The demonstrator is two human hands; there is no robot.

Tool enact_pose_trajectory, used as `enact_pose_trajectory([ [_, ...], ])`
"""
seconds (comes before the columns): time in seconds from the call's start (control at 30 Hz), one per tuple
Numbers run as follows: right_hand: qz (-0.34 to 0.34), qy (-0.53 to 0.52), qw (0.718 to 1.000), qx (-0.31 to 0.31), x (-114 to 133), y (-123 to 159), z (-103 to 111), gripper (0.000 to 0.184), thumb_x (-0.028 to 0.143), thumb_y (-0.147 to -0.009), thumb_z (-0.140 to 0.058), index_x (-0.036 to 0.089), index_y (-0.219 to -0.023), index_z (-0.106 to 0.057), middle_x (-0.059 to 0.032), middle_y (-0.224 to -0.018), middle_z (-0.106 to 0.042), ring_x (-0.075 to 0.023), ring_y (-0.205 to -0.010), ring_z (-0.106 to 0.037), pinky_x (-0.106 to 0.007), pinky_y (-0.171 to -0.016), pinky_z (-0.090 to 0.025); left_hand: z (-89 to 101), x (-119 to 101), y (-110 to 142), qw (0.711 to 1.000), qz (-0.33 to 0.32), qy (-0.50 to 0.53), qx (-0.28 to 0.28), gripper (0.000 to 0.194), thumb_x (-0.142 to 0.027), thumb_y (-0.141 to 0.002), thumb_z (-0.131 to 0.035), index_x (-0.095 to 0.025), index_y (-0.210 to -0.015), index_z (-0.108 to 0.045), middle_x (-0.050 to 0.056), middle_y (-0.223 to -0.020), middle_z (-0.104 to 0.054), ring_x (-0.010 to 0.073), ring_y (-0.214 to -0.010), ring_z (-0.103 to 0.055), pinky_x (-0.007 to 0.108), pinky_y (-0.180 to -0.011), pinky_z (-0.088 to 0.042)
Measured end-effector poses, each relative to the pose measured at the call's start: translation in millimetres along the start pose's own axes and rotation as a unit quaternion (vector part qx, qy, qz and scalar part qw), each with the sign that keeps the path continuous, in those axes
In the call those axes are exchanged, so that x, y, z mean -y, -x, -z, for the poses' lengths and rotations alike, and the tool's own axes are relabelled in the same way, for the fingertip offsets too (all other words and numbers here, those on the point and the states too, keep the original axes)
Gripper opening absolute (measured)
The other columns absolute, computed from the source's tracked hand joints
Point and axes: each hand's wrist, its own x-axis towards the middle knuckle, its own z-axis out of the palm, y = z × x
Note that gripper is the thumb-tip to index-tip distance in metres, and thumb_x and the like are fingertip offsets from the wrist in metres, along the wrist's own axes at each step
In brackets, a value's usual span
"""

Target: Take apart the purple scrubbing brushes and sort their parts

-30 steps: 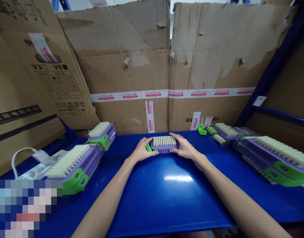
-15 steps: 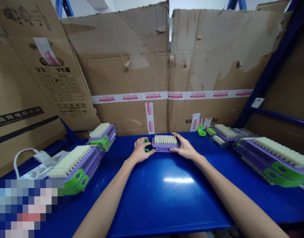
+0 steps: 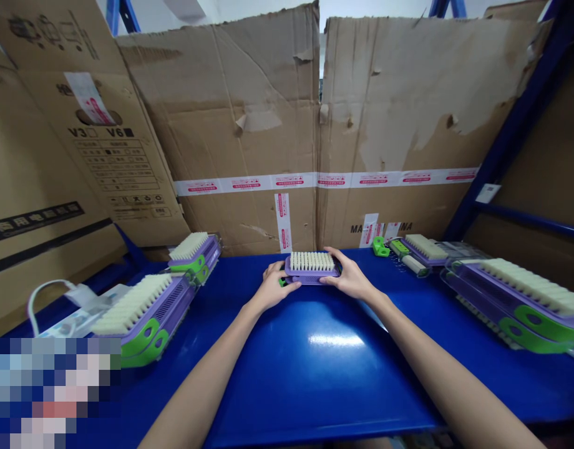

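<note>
A small purple brush with cream bristles (image 3: pixel 311 262) sits in the middle of the blue shelf (image 3: pixel 324 362), near the cardboard wall. My left hand (image 3: pixel 274 287) grips its left end, fingers curled over a green handle piece (image 3: pixel 282 282) that mostly hides under them. My right hand (image 3: pixel 349 277) wraps round the brush's right end, thumb on top by the bristles. Both forearms reach in from the bottom of the view.
Rows of purple and green brushes lie at the left (image 3: pixel 141 305) and the right (image 3: pixel 521 293) of the shelf. A loose green part (image 3: pixel 379 247) lies at the back right. Worn cardboard boxes (image 3: pixel 277 125) wall off the back. A white cable (image 3: pixel 43 296) is far left.
My left hand, which held the green piece slightly apart from the brush, has brought it against the brush's left end. The brush has lifted and shifted slightly away from me.
</note>
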Motion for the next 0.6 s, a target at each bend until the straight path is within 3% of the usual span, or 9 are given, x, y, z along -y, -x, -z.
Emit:
enact_pose_trajectory([
  [0.2,-0.018,-0.01,1.0,0.008,-4,-1,4,0.079,0.032,-0.064,-0.076,0.017,-0.133,-0.043,-0.0121,-0.127,-0.055,-0.0249,-0.116,-0.053,-0.04,-0.103,-0.039,7.6,4,-5,0.992,0.017,0.124,-0.033,0.025,-0.039,-0.065,-0.076,-0.024,-0.084,-0.075,0.007,-0.112,-0.065,0.0256,-0.107,-0.056,0.046,-0.1,-0.039],
  [0.33,-0.024,-0.008,0.999,-0.02,-14,-2,12,0.077,0.033,-0.063,-0.077,0.017,-0.132,-0.045,-0.0112,-0.126,-0.057,-0.0246,-0.115,-0.054,-0.039,-0.101,-0.04,19.4,17,-9,0.968,0.059,0.228,-0.086,0.031,-0.043,-0.062,-0.076,-0.019,-0.081,-0.075,0.009,-0.096,-0.071,0.0245,-0.095,-0.062,0.041,-0.095,-0.043],
  [0.47,-0.046,0.019,0.997,-0.061,-16,-3,18,0.075,0.034,-0.063,-0.076,0.016,-0.13,-0.047,-0.0116,-0.125,-0.057,-0.0246,-0.114,-0.055,-0.039,-0.1,-0.041,30.2,31,-10,0.892,0.167,0.366,-0.207,0.04,-0.044,-0.056,-0.078,-0.015,-0.082,-0.07,0.008,-0.086,-0.072,0.0218,-0.083,-0.066,0.037,-0.086,-0.047],
  [0.6,-0.047,0.081,0.991,-0.095,-11,-3,9,0.072,0.033,-0.064,-0.075,0.016,-0.129,-0.049,-0.0126,-0.124,-0.057,-0.0256,-0.113,-0.055,-0.04,-0.099,-0.041,36.7,38,-11,0.809,0.219,0.457,-0.298,0.042,-0.038,-0.052,-0.081,-0.014,-0.082,-0.064,0.005,-0.077,-0.07,0.0174,-0.074,-0.067,0.035,-0.084,-0.048],
])
